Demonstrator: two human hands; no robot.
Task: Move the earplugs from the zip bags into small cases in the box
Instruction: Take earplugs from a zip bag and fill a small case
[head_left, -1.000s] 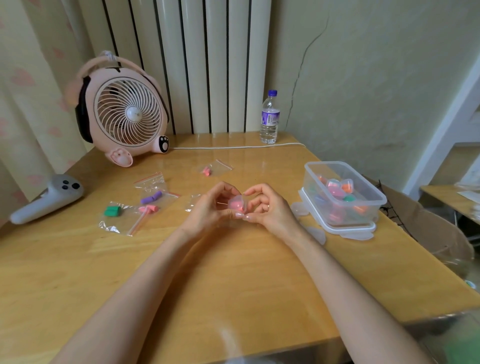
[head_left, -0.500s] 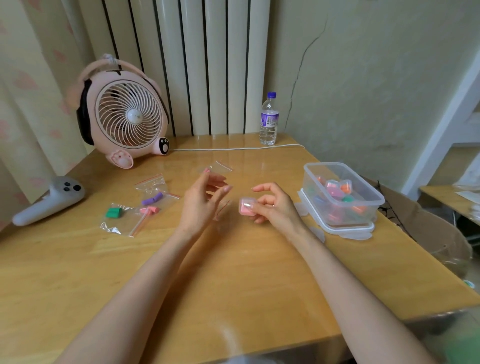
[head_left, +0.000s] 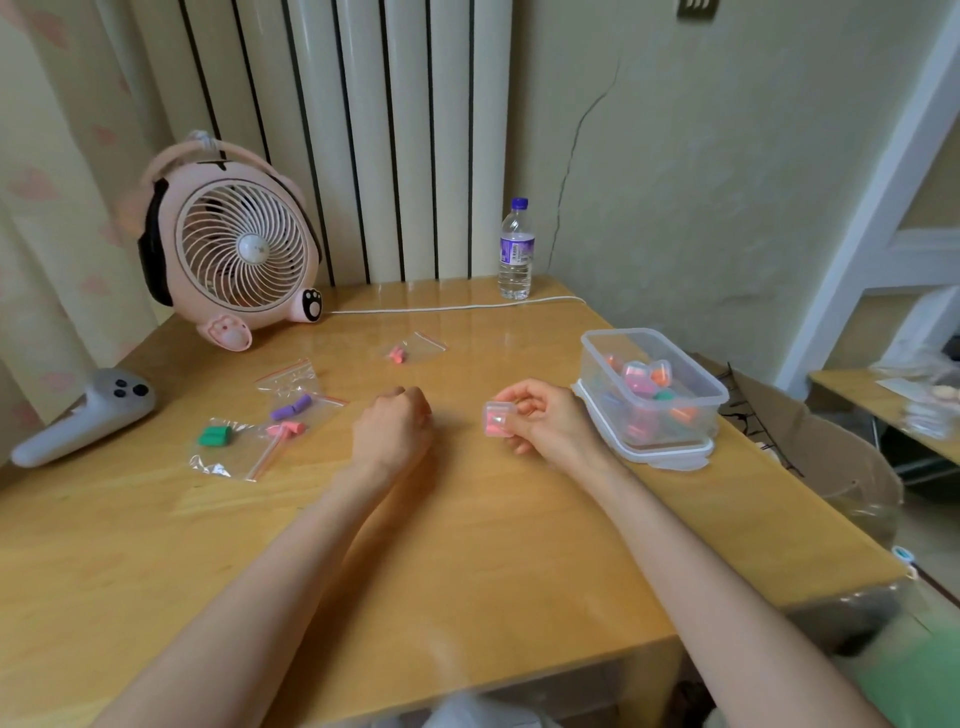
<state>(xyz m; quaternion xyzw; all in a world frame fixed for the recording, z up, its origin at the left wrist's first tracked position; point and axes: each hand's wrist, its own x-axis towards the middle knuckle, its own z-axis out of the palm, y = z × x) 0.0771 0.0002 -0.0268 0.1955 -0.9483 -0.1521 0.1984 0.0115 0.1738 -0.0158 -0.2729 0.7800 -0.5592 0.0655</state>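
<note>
My right hand (head_left: 550, 426) pinches a small clear case (head_left: 497, 419) with pink earplugs inside, just left of the clear plastic box (head_left: 613, 339), which holds several filled cases. My left hand (head_left: 394, 431) lies knuckles up on the table with its fingers curled under; what is beneath them is hidden. Zip bags lie to the left: one with green earplugs (head_left: 214, 435), one with pink (head_left: 285, 430), one with purple (head_left: 292, 408) and an empty one (head_left: 288, 374). Another bag with pink earplugs (head_left: 410, 351) lies farther back.
A pink desk fan (head_left: 234, 249) stands at the back left, its white cable (head_left: 457, 307) running along the rear edge to a water bottle (head_left: 516, 249). A grey controller (head_left: 83, 415) lies at the left edge. The box stands on its lid (head_left: 670, 457).
My hands have come apart. The right hand has carried the closed case to the right toward the box. The left hand has dropped to the table and curled; the empty bag there is hidden.
</note>
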